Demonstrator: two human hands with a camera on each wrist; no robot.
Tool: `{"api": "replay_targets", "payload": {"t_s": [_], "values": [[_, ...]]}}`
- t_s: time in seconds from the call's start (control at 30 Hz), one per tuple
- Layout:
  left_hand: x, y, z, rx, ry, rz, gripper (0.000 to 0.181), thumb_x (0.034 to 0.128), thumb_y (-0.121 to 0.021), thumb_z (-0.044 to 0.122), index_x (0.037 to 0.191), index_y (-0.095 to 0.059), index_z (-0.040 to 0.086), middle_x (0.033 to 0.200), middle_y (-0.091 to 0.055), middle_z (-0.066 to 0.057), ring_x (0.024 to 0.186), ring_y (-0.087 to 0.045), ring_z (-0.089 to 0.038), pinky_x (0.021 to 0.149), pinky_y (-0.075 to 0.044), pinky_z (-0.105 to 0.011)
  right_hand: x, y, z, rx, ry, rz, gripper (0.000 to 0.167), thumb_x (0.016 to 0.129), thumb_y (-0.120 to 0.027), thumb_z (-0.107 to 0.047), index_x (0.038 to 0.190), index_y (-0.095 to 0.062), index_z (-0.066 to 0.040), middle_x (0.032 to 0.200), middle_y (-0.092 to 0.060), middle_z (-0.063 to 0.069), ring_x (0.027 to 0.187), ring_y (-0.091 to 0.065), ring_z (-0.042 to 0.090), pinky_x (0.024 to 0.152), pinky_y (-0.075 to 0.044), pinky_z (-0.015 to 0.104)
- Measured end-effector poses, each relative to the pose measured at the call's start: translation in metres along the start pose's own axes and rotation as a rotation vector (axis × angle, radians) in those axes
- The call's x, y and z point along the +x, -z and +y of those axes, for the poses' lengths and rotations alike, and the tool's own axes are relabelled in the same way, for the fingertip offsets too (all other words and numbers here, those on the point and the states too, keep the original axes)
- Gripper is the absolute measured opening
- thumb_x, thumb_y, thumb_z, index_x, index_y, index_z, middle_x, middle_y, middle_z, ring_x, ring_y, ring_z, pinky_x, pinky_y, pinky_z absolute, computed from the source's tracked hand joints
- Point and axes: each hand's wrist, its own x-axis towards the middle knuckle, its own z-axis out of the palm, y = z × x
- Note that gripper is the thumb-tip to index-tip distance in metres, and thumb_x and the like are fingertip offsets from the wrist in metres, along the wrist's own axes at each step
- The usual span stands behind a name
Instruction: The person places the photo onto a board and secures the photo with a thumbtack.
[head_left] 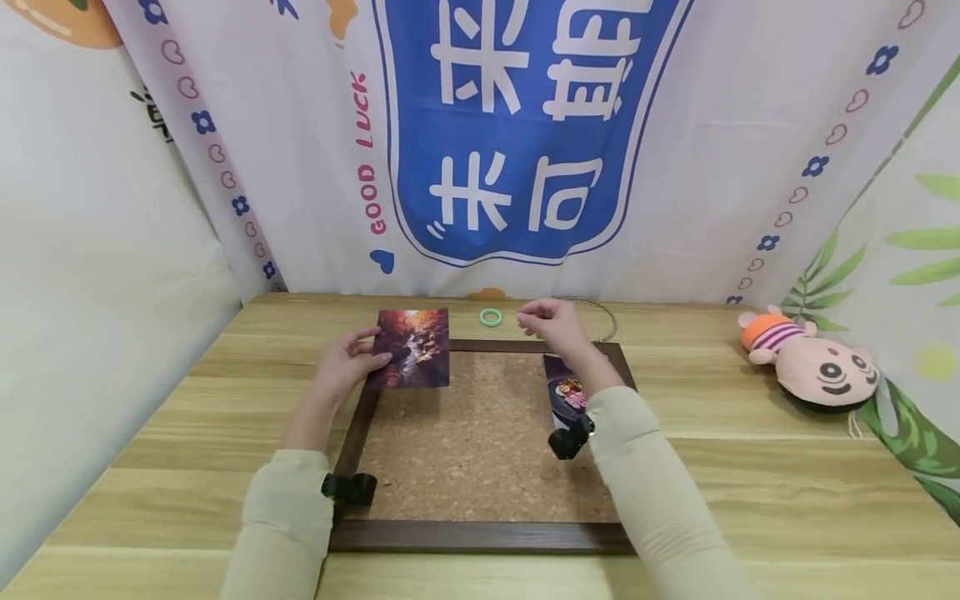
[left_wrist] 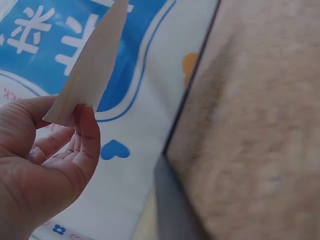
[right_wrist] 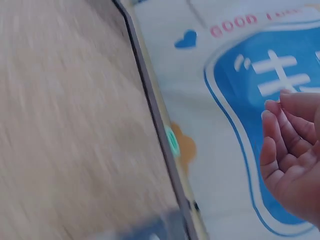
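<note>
My left hand [head_left: 347,364] pinches a photo print [head_left: 411,348] by its left edge, over the upper left of a framed cork board [head_left: 480,450]. The print shows a dark scene with a bright orange glow and a pale stream. In the left wrist view, the white back of the print [left_wrist: 92,70] stands between thumb and fingertips. My right hand [head_left: 555,323] is above the board's far edge, thumb and index fingertip together. A tiny thin thing, pin-like, seems to be between them; its kind is unclear. Beneath the right forearm lies a second photo print [head_left: 567,395], partly hidden.
Behind the board lies a green ring [head_left: 491,317], perhaps a tape roll. A thin chain or cord [head_left: 609,315] curves from the frame's far edge. A plush toy [head_left: 813,358] lies at the right of the wooden table [head_left: 165,492]. Printed curtains [head_left: 300,167] hang behind.
</note>
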Motion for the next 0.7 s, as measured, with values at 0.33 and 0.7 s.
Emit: {"api": "replay_targets", "payload": {"t_s": [0.33,0.7], "values": [[0.001,-0.006,-0.022,0.137,0.044,-0.033,0.055,0.0788,-0.062,0.008,0.127,-0.039,0.001,0.119,-0.040,-0.025,0.108,-0.037,-0.032,0.088,-0.034,-0.041,0.003,-0.064,-0.003,0.158,-0.034,0.003,0.017,0.080,-0.060,-0.003,0.092,-0.061,0.009,0.083,-0.060,0.015,0.074,-0.058,0.031,0.070,-0.047,0.038],[0.002,-0.009,-0.037,0.182,0.043,-0.058,0.052,0.0768,-0.063,0.004,0.124,-0.042,-0.001,0.118,-0.040,-0.025,0.108,-0.037,-0.034,0.085,-0.035,-0.043,-0.008,-0.107,0.022,0.175,-0.134,-0.054,0.014,0.079,-0.061,-0.003,0.089,-0.062,0.008,0.085,-0.062,0.015,0.076,-0.060,0.022,0.068,-0.048,0.031]]}}
